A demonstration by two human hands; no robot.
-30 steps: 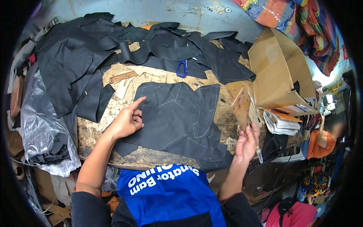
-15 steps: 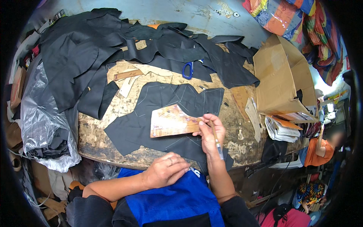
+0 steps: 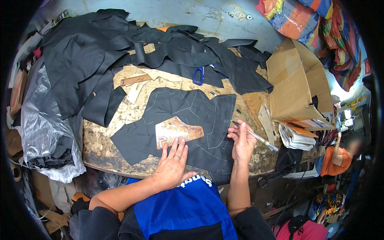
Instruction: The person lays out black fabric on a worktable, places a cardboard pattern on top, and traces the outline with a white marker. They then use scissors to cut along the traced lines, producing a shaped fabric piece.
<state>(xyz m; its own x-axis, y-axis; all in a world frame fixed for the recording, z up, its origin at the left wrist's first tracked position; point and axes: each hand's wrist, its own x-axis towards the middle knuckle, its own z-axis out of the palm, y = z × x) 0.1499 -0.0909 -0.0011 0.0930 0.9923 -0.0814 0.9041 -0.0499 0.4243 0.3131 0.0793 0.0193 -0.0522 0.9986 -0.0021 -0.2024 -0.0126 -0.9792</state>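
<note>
In the head view, the relation which seems to matter most is between the brown template (image 3: 182, 133) and the two hands. The template lies flat on the black sheet (image 3: 132, 140), just beyond the left hand (image 3: 172, 163) and to the left of the right hand (image 3: 242, 143). Its long axis runs roughly from left to right, across the person's front. The left hand is the nearer one: its fingers are extended and the fingertips rest on the template's lower edge, without grasping it. The right hand is apart from the template; it grasps a pen (image 3: 261, 140) between thumb and fingers, with the dark tip directed to the upper left

About materials, the template looks thin and stiff, maybe of card, but I cannot tell surely. Its left part is broad and shines strongly; its upper edge goes down in a hollow curve to a narrower right end. The sheet is matt, smooth and dark, with fine pale outlines drawn on it, and its contour is irregular. Below is a worn wooden table (image 3: 100, 154), stained and scratched. Behind the sheet lie blue-handled scissors (image 3: 198, 76) and crumpled black offcuts (image 3: 84, 68); at the right stands a cardboard box (image 3: 286, 86)
</note>
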